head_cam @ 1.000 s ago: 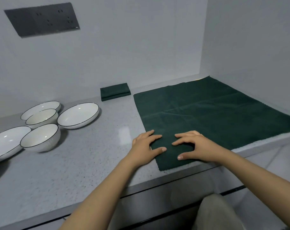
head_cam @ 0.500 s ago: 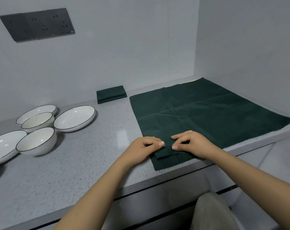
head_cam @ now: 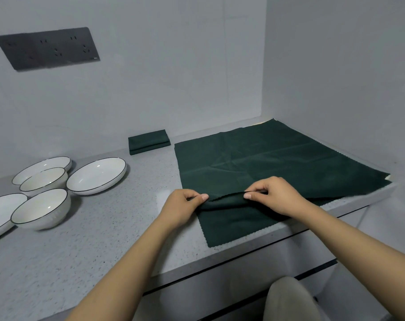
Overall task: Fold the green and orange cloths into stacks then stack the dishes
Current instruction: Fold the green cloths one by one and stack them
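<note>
**Thin green cloth, pinched at its near edge**

The green cloth point(head_cam: 273, 163) lies spread over the right part of the grey speckled countertop point(head_cam: 85, 232), reaching from the front lip back toward the corner where the two walls meet. Its near-left corner sits close to the counter edge, and old crease lines cross its middle.

Both hands are at the near part of the cloth. The left hand point(head_cam: 182, 208) pinches a raised ridge of fabric between thumb and forefinger; the right hand point(head_cam: 274, 195) does the same just to the right, fingers curled over the top. Between them the fabric stands up in a soft roll, while the strip nearer the person lies flat.

The cloth looks light, thin and entirely limp: it sags between the two pinch points and holds no shape of its own. It should slide easily on the smooth counter, so an uneven pull would likely skew the fold. A pale sheet shows under its far and right edges; what that is cannot be told. The better hold is probably wider, near the two corners of an edge, so that the edge travels straight.

A folded green cloth point(head_cam: 148, 141) already rests against the back wall. The white bowls point(head_cam: 43, 208) and shallow plates point(head_cam: 97, 176) sit unstacked at the left; they look hard and breakable.
</note>
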Demonstrator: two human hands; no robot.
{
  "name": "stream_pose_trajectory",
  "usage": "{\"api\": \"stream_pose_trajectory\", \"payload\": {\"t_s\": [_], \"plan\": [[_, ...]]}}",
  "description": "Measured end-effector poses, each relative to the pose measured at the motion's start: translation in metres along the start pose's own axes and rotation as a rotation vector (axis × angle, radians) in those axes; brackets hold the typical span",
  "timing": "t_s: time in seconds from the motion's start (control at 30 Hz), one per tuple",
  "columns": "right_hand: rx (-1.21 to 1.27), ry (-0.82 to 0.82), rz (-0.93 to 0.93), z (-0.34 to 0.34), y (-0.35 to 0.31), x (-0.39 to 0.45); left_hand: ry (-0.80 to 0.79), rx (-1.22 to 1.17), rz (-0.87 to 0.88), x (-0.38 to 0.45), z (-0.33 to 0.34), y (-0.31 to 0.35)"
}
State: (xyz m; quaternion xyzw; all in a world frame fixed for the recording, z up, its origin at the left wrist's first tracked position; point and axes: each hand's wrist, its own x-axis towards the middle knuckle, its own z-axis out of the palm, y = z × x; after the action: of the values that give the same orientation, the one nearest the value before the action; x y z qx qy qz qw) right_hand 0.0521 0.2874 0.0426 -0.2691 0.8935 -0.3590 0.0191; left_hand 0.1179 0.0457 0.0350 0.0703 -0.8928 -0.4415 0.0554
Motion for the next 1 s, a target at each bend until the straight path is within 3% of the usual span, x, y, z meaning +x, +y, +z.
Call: {"api": "stream_pose_trajectory", "payload": {"t_s": [0.13, 0.3, 0.67, 0.83, 1.0], "plan": [[-0.039, -0.014, -0.001, -0.008, -0.005, 0.011, -0.045, -0.019, 0.046, 0.003, 0.000, 0.008], [-0.057, -0.030, -0.007, -0.014, -0.012, 0.023, -0.018, 0.118, 0.140, 0.009, 0.013, 0.033], [-0.344, -0.164, 0.117, -0.042, 0.009, 0.034, -0.062, 0.284, 0.046, 0.026, -0.027, 0.019], [-0.326, -0.268, 0.094, -0.045, -0.002, 0.038, -0.223, 0.309, -0.029, 0.025, -0.048, 0.018], [-0.267, -0.436, 0.113, -0.041, -0.010, 0.040, -0.424, 0.157, -0.169, 0.018, -0.064, 0.015]]}}
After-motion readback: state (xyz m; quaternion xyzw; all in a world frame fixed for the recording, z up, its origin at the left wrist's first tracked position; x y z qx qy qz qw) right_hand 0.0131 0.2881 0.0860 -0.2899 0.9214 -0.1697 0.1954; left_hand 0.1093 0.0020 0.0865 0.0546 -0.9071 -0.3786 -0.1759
